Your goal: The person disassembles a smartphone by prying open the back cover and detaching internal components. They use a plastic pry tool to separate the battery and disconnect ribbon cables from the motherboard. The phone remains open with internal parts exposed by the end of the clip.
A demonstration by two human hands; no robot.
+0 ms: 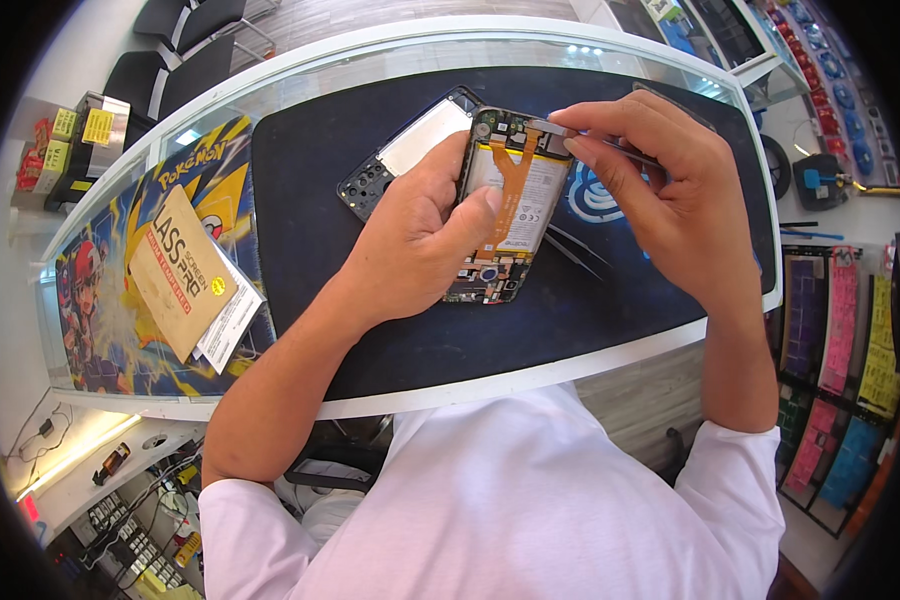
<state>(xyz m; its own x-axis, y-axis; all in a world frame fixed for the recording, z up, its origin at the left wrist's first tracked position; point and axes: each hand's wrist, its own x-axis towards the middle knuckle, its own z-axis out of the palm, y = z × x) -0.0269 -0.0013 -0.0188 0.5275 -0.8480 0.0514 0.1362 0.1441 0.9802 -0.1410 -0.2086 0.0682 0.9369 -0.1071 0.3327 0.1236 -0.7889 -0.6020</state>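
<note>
An opened phone (538, 195) rests in my left hand (410, 240), its thumb pressed along one edge. The phone's battery, orange flex cables and circuit boards are exposed. My right hand (670, 180) is closed in a pinch at the phone's far right corner. Between its fingers is a thin metal tool (554, 127) with a flat silver end touching that corner; the rest is mostly hidden. A dark phone cover (370, 178) with a silvery inner panel lies on the mat behind my left hand. Dark tweezers (580, 250) lie on the mat beside the phone.
A dark mat (370, 345) covers much of the white-edged glass counter (470, 393). To the left, a brown paper envelope (183, 275) and a white sheet (235, 325) lie on a colourful cartoon mat (95, 315). Another dark flat object (675, 103) lies partly behind my right hand.
</note>
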